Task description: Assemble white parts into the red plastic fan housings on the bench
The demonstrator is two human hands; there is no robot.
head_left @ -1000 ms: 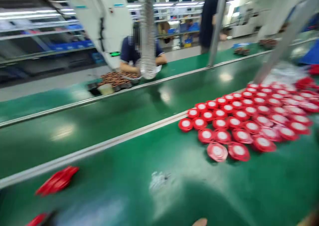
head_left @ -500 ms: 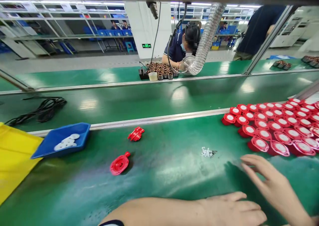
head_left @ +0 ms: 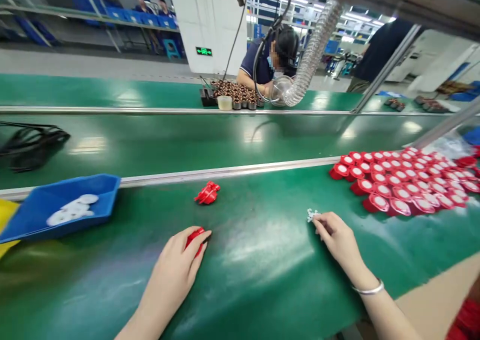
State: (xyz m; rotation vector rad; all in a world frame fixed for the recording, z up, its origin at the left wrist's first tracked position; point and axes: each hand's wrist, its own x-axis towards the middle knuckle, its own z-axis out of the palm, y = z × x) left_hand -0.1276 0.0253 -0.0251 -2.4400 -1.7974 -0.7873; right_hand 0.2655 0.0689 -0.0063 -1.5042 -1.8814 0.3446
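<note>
My left hand is wrapped over a red plastic part on the green bench top, covering most of it. Something small and dark shows by its fingertips. My right hand has its fingertips pinched at a small pile of tiny white pieces; whatever is between them is too small to make out. Beyond the left hand lies a second red plastic part. On the right stand several rows of red parts with white discs.
A blue tray with white discs sits at left, beside a yellow sheet. A metal rail runs behind the work area. Black cables lie beyond it. Across the bench a co-worker bends near a flexible metal duct.
My left hand has moved left from near the right hand and closed over the nearer red part. My right hand has moved to the tiny white pieces. The view has shifted.
</note>
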